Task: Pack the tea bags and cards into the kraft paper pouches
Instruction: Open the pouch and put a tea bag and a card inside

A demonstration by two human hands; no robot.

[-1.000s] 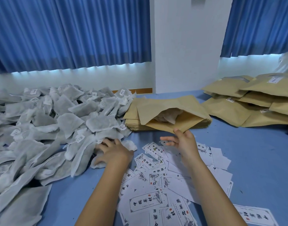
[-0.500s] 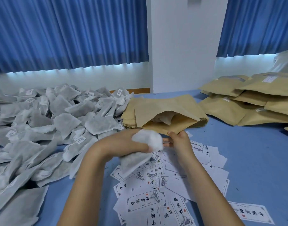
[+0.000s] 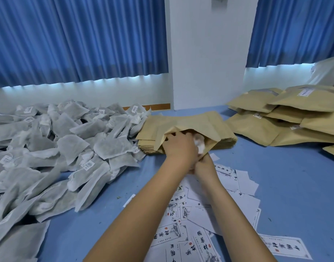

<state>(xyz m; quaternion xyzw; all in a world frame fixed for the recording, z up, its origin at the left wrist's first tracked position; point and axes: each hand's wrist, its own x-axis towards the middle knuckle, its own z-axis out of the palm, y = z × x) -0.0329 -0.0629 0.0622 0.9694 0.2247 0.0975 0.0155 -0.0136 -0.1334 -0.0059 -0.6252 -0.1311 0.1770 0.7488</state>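
An open kraft paper pouch (image 3: pixel 196 125) lies on top of a stack of flat pouches (image 3: pixel 147 146) in the middle. My left hand (image 3: pixel 179 148) grips a white tea bag (image 3: pixel 199 143) and has it partly inside the pouch's mouth. My right hand (image 3: pixel 204 165) holds the pouch's lower lip just below and is partly hidden by the left hand. A big heap of grey-white tea bags (image 3: pixel 68 148) fills the left side. Printed cards (image 3: pixel 200 224) lie scattered under my forearms.
Filled kraft pouches (image 3: pixel 287 121) are piled at the right. A white pillar (image 3: pixel 207 53) and blue curtains (image 3: pixel 77 38) stand behind the blue table (image 3: pixel 294 182). One card (image 3: pixel 285 249) lies apart at the lower right.
My left hand took a tea bag from the heap, carried it right and pushed it into the pouch's mouth. The right hand stayed at the pouch's lower edge.
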